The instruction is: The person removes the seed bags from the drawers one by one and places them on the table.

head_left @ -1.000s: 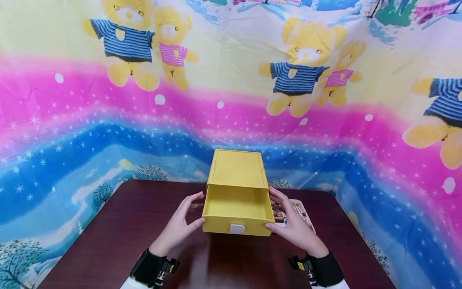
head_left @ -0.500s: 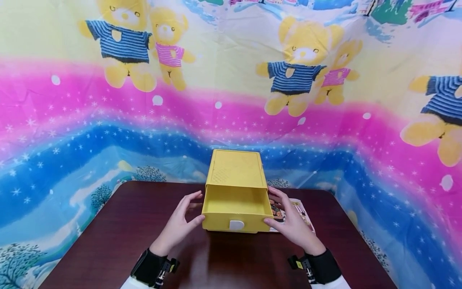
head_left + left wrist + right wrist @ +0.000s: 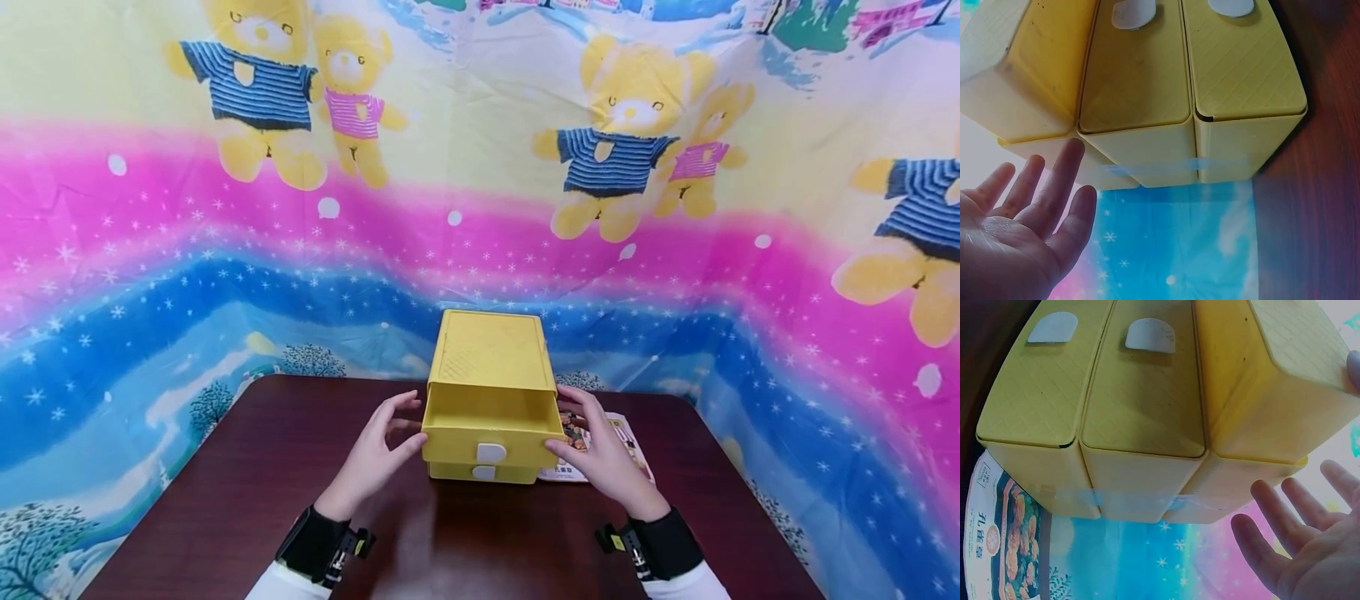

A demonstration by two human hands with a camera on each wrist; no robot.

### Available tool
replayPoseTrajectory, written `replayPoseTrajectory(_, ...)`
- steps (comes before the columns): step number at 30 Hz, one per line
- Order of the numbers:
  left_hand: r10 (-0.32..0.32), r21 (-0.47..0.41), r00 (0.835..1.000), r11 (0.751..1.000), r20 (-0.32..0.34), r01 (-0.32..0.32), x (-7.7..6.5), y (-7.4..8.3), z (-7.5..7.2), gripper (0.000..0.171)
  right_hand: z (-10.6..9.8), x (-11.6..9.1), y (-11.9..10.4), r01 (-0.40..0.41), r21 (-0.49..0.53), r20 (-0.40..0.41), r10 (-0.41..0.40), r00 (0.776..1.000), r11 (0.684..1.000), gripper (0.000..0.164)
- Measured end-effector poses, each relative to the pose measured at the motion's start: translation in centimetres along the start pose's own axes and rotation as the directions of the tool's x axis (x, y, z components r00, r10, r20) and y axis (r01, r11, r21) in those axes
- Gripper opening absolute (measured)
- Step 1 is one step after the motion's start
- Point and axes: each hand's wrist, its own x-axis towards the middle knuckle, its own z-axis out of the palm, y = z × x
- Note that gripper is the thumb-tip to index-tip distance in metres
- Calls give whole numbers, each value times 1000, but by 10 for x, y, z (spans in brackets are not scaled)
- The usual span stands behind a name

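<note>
The top drawer [image 3: 517, 447] is extended from the yellow cabinet [image 3: 495, 346], which is set near the middle of the table's [image 3: 262, 492] far edge; its front corners are touched by the thumbs of the left hand [image 3: 369, 458] and right hand [image 3: 611, 462], their fingers relaxed and wrapped round nothing. If more force were applied by one thumb, the drawer could be skewed and jammed; if pushed too hard, the whole cabinet could be shoved toward that edge.
</note>
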Motion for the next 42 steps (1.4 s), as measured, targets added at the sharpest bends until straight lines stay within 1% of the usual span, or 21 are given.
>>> replayPoseTrajectory(3, -20, 1, 1000, 1000, -3, 20, 2, 0, 1, 62, 1, 1, 2, -13, 12, -10, 14, 1000, 1000, 75)
replayPoseTrajectory(8, -24, 3, 1000, 1000, -19, 24, 8, 0, 2, 61, 3, 2, 5, -38, 33, -17, 39, 999, 999, 72)
replayPoseTrajectory(16, -41, 28, 997, 999, -70, 43, 14, 2, 0, 60, 4, 8, 7, -73, 10, -24, 73, 997, 997, 71)
replayPoseTrajectory(22, -56, 50, 996, 997, -69, 60, 18, 2, 0, 58, 4, 13, 7, -89, 16, -24, 90, 996, 996, 72)
replayPoseTrajectory(29, -76, 54, 993, 995, -86, 81, 23, 1, -1, 57, 4, 19, 7, -113, -12, -16, 113, 994, 994, 73)
replayPoseTrajectory(36, -95, 57, 990, 993, -103, 101, 27, 1, 0, 55, 6, 25, 8, -127, 37, -13, 127, 992, 991, 73)
replayPoseTrajectory(42, -101, 59, 988, 992, -119, 109, 31, -4, 2, 51, 7, 30, 14, -164, 41, -13, 164, 986, 986, 73)
